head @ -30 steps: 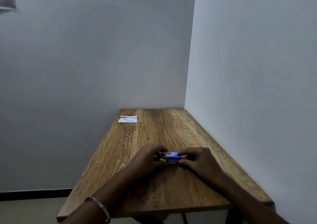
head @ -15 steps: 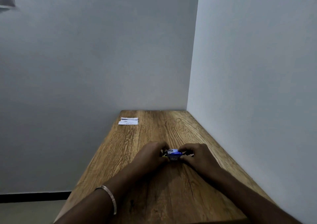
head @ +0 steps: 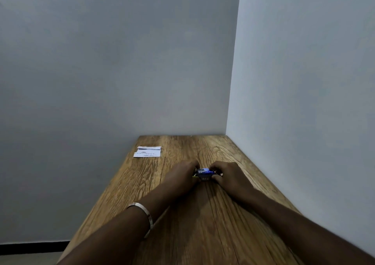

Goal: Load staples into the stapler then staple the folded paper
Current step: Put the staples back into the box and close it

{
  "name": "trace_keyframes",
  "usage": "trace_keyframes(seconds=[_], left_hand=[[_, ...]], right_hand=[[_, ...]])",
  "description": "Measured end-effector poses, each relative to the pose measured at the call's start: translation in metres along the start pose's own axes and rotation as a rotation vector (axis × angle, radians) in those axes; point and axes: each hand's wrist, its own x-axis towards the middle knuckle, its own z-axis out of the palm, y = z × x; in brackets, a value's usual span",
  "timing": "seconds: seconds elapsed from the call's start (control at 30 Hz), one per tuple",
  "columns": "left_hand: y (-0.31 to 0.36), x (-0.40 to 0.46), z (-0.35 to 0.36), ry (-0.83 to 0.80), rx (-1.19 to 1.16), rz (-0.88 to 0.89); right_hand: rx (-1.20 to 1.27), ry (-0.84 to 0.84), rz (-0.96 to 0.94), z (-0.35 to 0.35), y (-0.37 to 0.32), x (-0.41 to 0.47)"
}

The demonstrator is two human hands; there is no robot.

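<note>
head view: left hand [head: 180, 178] and right hand [head: 228, 175] both pinching small blue box [head: 205, 174] on wooden table [head: 203, 224]; folded paper [head: 147, 151] far left.

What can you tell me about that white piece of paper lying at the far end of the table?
The folded paper is white and small, with a narrow flap doubled over along its far edge and some faint print too small to read. It lies flat near the far left corner of the wooden table, close to the wall. Nothing touches it but the tabletop; both hands are busy nearer the camera.
</note>
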Motion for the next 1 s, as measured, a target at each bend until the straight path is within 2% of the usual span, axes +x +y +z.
trace_keyframes(seconds=[0.33,0.53,1.0], left_hand=[[-0.038,0.081,0.031,0.033,0.087,-0.007],[-0.052,0.124,0.052,0.06,0.002,-0.071],[-0.076,0.175,0.068,0.085,0.046,-0.067]], right_hand=[[-0.068,0.043,0.024,0.031,0.044,0.078],[-0.104,0.042,0.019,0.043,0.068,0.114],[-0.207,0.092,0.021,0.068,0.098,0.171]])
